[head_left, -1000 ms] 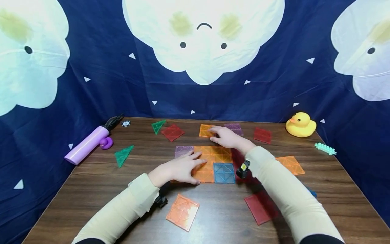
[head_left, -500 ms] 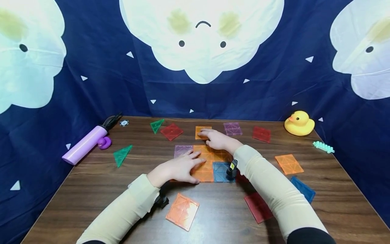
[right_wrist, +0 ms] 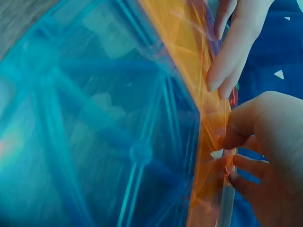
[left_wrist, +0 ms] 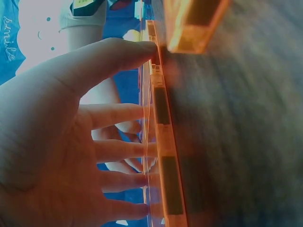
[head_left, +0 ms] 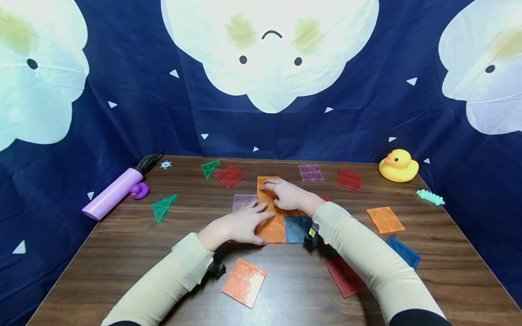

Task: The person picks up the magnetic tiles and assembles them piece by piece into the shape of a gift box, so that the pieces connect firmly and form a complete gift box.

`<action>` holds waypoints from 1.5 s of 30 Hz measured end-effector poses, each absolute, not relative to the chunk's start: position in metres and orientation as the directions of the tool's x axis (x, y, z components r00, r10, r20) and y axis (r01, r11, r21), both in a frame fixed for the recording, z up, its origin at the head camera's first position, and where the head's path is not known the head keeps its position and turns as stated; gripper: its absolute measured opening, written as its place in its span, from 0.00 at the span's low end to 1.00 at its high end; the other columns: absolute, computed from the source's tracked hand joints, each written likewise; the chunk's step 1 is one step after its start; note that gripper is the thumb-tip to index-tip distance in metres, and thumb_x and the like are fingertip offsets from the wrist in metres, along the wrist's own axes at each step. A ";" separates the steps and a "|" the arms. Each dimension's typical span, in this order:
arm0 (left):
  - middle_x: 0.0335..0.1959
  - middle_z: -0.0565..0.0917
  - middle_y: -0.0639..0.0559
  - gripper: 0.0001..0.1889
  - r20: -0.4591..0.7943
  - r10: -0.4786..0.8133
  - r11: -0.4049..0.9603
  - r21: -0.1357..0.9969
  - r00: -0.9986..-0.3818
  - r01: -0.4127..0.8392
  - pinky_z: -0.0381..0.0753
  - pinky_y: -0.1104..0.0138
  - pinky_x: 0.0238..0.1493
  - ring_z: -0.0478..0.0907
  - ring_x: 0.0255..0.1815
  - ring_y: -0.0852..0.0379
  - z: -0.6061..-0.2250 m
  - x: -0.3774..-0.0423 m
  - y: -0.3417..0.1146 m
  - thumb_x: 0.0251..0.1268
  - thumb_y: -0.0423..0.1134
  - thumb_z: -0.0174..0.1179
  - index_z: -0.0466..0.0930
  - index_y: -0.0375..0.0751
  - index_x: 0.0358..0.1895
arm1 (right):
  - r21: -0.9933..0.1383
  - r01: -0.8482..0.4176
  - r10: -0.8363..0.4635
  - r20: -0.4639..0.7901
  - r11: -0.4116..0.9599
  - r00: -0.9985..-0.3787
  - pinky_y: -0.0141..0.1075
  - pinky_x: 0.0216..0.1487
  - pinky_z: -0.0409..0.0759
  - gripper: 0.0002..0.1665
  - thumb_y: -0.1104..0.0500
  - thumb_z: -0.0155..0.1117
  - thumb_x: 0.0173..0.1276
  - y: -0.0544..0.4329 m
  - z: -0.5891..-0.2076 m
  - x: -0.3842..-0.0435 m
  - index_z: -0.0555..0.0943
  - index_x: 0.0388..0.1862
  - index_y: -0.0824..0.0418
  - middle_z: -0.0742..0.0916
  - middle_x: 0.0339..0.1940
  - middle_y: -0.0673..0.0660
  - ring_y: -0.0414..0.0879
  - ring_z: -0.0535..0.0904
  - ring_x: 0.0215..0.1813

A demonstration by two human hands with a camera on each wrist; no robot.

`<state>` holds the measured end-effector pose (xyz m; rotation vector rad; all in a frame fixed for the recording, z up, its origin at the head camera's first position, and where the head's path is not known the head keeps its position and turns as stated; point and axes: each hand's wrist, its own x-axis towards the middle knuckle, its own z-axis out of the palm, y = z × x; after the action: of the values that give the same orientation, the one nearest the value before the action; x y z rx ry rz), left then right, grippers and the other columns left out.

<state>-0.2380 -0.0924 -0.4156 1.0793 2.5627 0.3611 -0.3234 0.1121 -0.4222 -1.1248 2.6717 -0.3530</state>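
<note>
In the head view, several translucent magnetic tiles lie edge to edge mid-table: a purple tile (head_left: 243, 200), orange tiles (head_left: 272, 234) and a blue tile (head_left: 293, 230). My left hand (head_left: 244, 226) rests with spread fingers over the left of this group, its fingertips touching the orange tiles. My right hand (head_left: 287, 195) reaches over the back, fingers on a small orange tile (head_left: 262, 181) that meets the group's far edge. Up close in the right wrist view, the blue tile (right_wrist: 94, 142) fills the left side. Part of the group is hidden under both hands.
Loose tiles lie around: an orange one (head_left: 244, 283) in front, a dark red one (head_left: 344, 277), a blue one (head_left: 403, 251) and an orange one (head_left: 385, 219) at right. A yellow duck (head_left: 398, 166) stands back right, a purple pump (head_left: 114, 192) lies at left.
The right hand has slid the small orange tile leftward and toward me until it meets the group. My left hand stays in place.
</note>
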 end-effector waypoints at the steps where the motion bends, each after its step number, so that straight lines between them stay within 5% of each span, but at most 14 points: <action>1: 0.80 0.55 0.35 0.43 -0.207 0.725 0.681 0.361 -0.657 0.637 0.56 0.41 0.74 0.45 0.79 0.27 -0.416 -0.238 -0.093 0.63 0.54 0.70 0.64 0.44 0.78 | -0.305 -0.671 -0.724 -0.109 0.677 -0.681 0.52 0.78 0.54 0.36 0.71 0.57 0.68 0.111 -0.423 -0.323 0.69 0.76 0.62 0.68 0.78 0.65 0.61 0.58 0.79; 11: 0.80 0.54 0.33 0.42 -0.205 0.729 0.672 0.397 -0.653 0.625 0.55 0.40 0.74 0.46 0.79 0.27 -0.415 -0.234 -0.093 0.62 0.52 0.70 0.65 0.43 0.78 | -0.394 -0.641 -0.720 -0.084 0.659 -0.689 0.53 0.77 0.56 0.32 0.71 0.55 0.70 0.126 -0.422 -0.330 0.71 0.74 0.64 0.70 0.76 0.66 0.62 0.61 0.78; 23: 0.81 0.52 0.35 0.43 -0.203 0.721 0.681 0.387 -0.663 0.622 0.55 0.38 0.73 0.44 0.79 0.28 -0.416 -0.232 -0.094 0.63 0.52 0.70 0.63 0.45 0.79 | -0.387 -0.424 -0.436 0.061 0.819 -0.898 0.55 0.73 0.63 0.23 0.64 0.57 0.76 0.204 -0.432 -0.352 0.75 0.66 0.74 0.76 0.68 0.73 0.66 0.68 0.72; 45: 0.81 0.53 0.36 0.43 -0.196 0.713 0.689 0.375 -0.673 0.620 0.55 0.36 0.72 0.45 0.79 0.28 -0.416 -0.234 -0.091 0.62 0.53 0.70 0.65 0.44 0.78 | -0.319 -0.542 -0.591 -0.077 0.777 -0.803 0.58 0.74 0.60 0.28 0.68 0.52 0.74 0.180 -0.425 -0.319 0.73 0.73 0.65 0.70 0.73 0.72 0.70 0.64 0.73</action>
<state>-0.2337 -0.0912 -0.4160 1.0502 2.5741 0.3988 -0.3193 0.1801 -0.4248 -0.8988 2.7962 -0.4235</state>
